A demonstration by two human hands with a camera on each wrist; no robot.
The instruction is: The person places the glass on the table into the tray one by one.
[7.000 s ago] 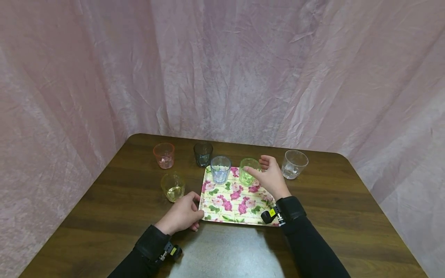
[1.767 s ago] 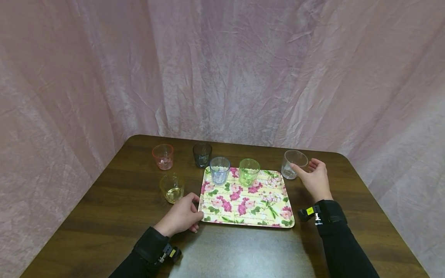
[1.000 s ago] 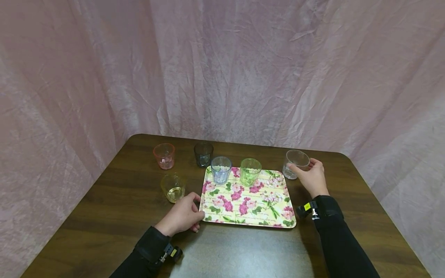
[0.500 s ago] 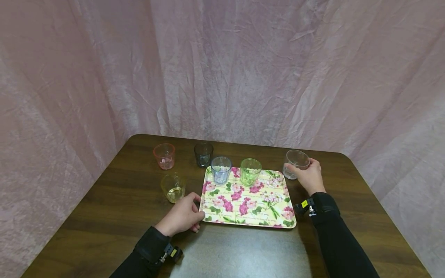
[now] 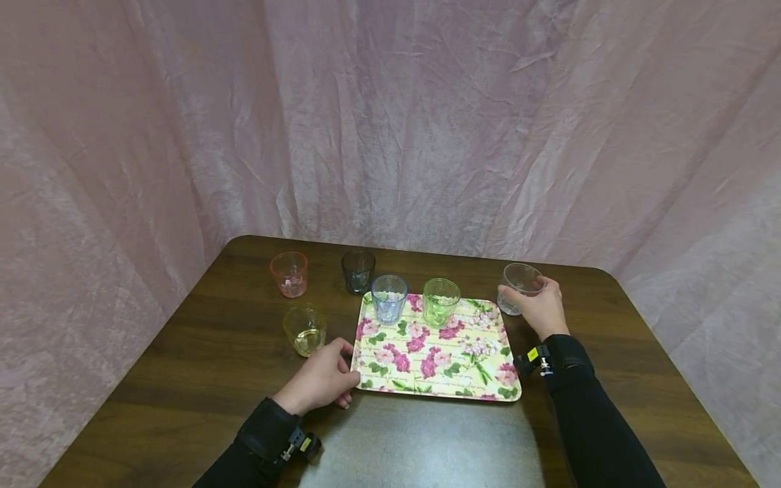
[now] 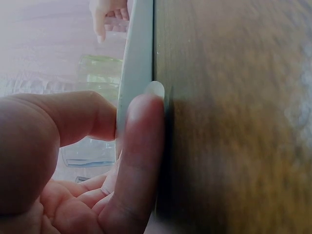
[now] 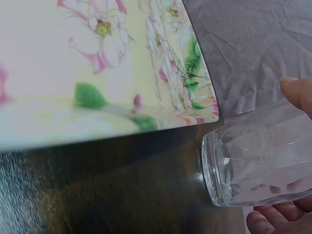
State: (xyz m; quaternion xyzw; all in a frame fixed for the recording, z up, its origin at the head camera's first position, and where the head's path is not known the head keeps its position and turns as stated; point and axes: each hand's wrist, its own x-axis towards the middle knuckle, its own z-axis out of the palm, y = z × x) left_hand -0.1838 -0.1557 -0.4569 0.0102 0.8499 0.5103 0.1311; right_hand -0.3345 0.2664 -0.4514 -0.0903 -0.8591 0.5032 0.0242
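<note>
My left hand (image 5: 322,378) pinches the near left edge of a flowered tray (image 5: 421,346); in the left wrist view the thumb lies over the tray's pale rim (image 6: 136,53) and a finger presses its outer side. Right of the tray, my right hand (image 5: 542,310) holds a clear glass (image 5: 511,303), thumb on one side and fingers round the other. The right wrist view shows that glass (image 7: 253,161) beside the tray's corner. A blue glass (image 5: 388,301) and a green glass (image 5: 441,303) stand upright at the tray's back.
Off the tray to the left stand a red glass (image 5: 289,276), a dark grey glass (image 5: 358,272) and a yellow glass (image 5: 306,331), the yellow one close to my left hand. All rest on a brown wooden table (image 5: 165,400). A pink curtain (image 5: 390,135) hangs behind.
My right hand has left the green glass on the tray, moved right to the clear glass and tightened round it. My left hand has stayed at the tray's edge.
</note>
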